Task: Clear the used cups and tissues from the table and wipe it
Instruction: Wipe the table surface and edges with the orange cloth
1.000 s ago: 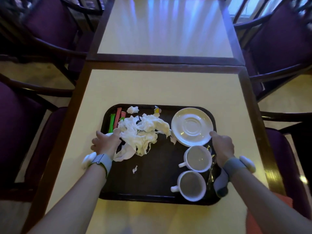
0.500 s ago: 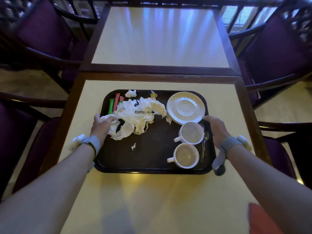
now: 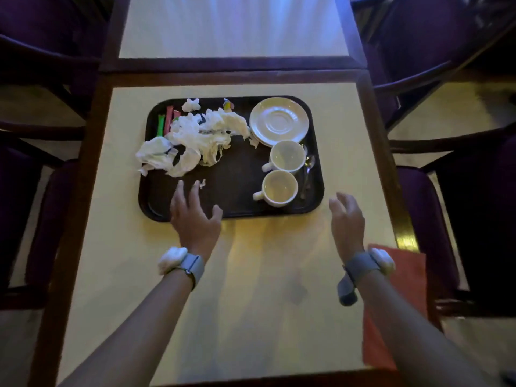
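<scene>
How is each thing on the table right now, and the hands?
Tray, flat on the table.
Tissues, crumpled, spilling over the tray's left rim.
Cups, both upright on the tray.
Saucers, stacked at the tray's far right.
Left hand, open, over the tray's near rim.
Right hand, open, holding nothing.
Red cloth, lying at the table's right edge.

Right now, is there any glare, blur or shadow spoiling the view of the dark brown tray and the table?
Head view: bluish-white glare washes out the far cream table; a warm yellow sheen lies on the near cream tabletop beside the dark brown tray; the purple chairs sink into shadow; the left hand and right hand look slightly soft; the wide lens bows the table edges.
</scene>
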Action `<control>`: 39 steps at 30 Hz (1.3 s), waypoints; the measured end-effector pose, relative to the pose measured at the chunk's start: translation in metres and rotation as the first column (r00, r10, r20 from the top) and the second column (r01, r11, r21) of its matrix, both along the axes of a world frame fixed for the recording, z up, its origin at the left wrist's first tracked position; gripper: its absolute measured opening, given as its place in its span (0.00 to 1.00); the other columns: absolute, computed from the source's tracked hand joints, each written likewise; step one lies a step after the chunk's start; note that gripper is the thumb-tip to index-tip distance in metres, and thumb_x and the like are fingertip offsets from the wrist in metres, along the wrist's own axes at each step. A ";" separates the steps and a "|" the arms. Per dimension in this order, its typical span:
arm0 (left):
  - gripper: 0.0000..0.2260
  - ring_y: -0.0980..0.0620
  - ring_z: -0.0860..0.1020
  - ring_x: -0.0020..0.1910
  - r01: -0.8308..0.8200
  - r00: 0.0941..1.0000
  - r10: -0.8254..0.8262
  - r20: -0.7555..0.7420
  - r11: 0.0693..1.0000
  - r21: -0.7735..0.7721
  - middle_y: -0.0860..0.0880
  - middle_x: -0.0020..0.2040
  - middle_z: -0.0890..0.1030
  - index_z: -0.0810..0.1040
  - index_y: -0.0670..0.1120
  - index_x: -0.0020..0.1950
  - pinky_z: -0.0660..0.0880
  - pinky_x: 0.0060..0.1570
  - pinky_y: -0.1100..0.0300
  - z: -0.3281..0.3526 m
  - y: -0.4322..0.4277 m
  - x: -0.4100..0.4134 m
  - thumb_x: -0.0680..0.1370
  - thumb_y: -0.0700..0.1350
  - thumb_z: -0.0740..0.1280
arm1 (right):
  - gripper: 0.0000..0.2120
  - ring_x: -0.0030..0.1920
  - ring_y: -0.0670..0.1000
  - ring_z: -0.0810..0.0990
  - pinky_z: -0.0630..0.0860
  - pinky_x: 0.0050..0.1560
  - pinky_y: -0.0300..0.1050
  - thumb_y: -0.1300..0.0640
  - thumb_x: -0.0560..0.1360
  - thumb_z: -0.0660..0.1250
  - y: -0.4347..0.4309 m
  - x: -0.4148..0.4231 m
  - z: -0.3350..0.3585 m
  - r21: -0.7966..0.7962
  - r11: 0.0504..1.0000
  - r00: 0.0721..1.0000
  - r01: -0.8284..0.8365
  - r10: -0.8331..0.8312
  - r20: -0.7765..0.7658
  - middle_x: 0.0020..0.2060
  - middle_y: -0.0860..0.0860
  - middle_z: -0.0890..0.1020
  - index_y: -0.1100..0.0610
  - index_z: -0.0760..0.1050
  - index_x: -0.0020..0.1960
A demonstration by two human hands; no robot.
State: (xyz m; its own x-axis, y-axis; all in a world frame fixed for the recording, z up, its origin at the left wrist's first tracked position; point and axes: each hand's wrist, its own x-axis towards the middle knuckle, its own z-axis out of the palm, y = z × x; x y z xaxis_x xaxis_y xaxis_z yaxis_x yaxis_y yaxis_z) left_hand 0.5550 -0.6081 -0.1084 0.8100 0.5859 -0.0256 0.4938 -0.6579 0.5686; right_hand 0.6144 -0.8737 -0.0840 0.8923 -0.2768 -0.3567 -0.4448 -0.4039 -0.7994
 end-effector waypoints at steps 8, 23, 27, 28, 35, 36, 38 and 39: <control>0.31 0.44 0.54 0.75 0.024 0.959 -0.010 -0.283 0.999 0.047 0.47 0.78 0.54 0.64 0.53 0.74 0.57 0.68 0.44 -0.057 -0.026 -0.097 0.71 0.60 0.53 | 0.28 0.75 0.61 0.61 0.61 0.73 0.60 0.46 0.78 0.51 -0.099 -0.119 -0.059 -0.616 0.747 0.954 -0.249 0.298 -0.023 0.74 0.60 0.65 0.59 0.67 0.73; 0.26 0.47 0.58 0.76 0.036 0.975 0.033 -0.221 0.952 0.304 0.48 0.78 0.58 0.64 0.55 0.73 0.61 0.60 0.47 -0.090 -0.021 -0.115 0.75 0.59 0.53 | 0.29 0.77 0.60 0.55 0.57 0.72 0.59 0.45 0.78 0.50 -0.113 -0.099 -0.094 -0.814 0.417 0.871 -0.405 0.448 -0.203 0.78 0.55 0.57 0.48 0.55 0.78; 0.27 0.48 0.58 0.76 0.024 0.977 0.049 -0.205 0.941 0.339 0.48 0.77 0.59 0.66 0.54 0.73 0.61 0.60 0.47 -0.092 -0.021 -0.113 0.75 0.59 0.54 | 0.29 0.77 0.59 0.55 0.57 0.72 0.59 0.44 0.78 0.50 -0.079 -0.058 -0.098 -0.812 0.433 0.868 -0.390 0.467 -0.168 0.78 0.54 0.56 0.47 0.54 0.78; 0.27 0.48 0.58 0.76 0.020 0.978 0.051 -0.200 0.942 0.336 0.48 0.77 0.59 0.66 0.53 0.72 0.60 0.60 0.47 -0.092 -0.022 -0.113 0.74 0.59 0.54 | 0.29 0.78 0.59 0.54 0.56 0.72 0.59 0.44 0.78 0.49 -0.070 -0.050 -0.099 -0.805 0.454 0.878 -0.381 0.451 -0.161 0.78 0.54 0.55 0.46 0.53 0.78; 0.27 0.47 0.58 0.75 0.000 0.984 0.066 -0.168 0.931 0.364 0.48 0.77 0.60 0.66 0.53 0.72 0.60 0.61 0.47 -0.094 -0.021 -0.113 0.74 0.58 0.55 | 0.28 0.78 0.58 0.51 0.53 0.74 0.59 0.44 0.79 0.46 -0.027 -0.030 -0.102 -0.783 0.511 0.899 -0.355 0.417 -0.136 0.79 0.53 0.53 0.46 0.51 0.79; 0.26 0.47 0.59 0.75 0.000 0.983 0.067 -0.170 0.929 0.370 0.48 0.77 0.61 0.66 0.54 0.72 0.61 0.61 0.47 -0.095 -0.021 -0.113 0.74 0.58 0.55 | 0.28 0.78 0.58 0.52 0.54 0.74 0.59 0.44 0.79 0.48 -0.024 -0.036 -0.101 -0.778 0.507 0.885 -0.370 0.448 -0.129 0.79 0.53 0.54 0.46 0.53 0.78; 0.26 0.47 0.59 0.75 0.007 0.984 0.061 -0.168 0.926 0.377 0.48 0.77 0.61 0.66 0.54 0.72 0.61 0.61 0.47 -0.095 -0.021 -0.114 0.75 0.58 0.55 | 0.27 0.77 0.58 0.56 0.58 0.72 0.59 0.45 0.78 0.52 -0.021 -0.057 -0.102 -0.789 0.479 0.839 -0.385 0.537 -0.083 0.78 0.53 0.59 0.46 0.59 0.77; 0.26 0.47 0.59 0.75 0.020 0.983 0.050 -0.178 0.928 0.373 0.48 0.77 0.60 0.65 0.54 0.72 0.60 0.61 0.47 -0.095 -0.025 -0.115 0.75 0.59 0.55 | 0.27 0.77 0.58 0.57 0.59 0.71 0.58 0.45 0.78 0.54 -0.027 -0.074 -0.102 -0.792 0.473 0.822 -0.387 0.566 -0.064 0.77 0.53 0.60 0.47 0.60 0.77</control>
State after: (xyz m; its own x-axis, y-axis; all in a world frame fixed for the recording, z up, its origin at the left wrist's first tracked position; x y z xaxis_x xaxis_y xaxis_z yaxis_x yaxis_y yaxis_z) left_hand 0.4397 -0.6332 -0.2032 0.8032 0.5936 0.0510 0.5766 -0.7960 0.1842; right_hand 0.5404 -0.9010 -0.1859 0.9896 0.1330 -0.0545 0.1245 -0.9826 -0.1375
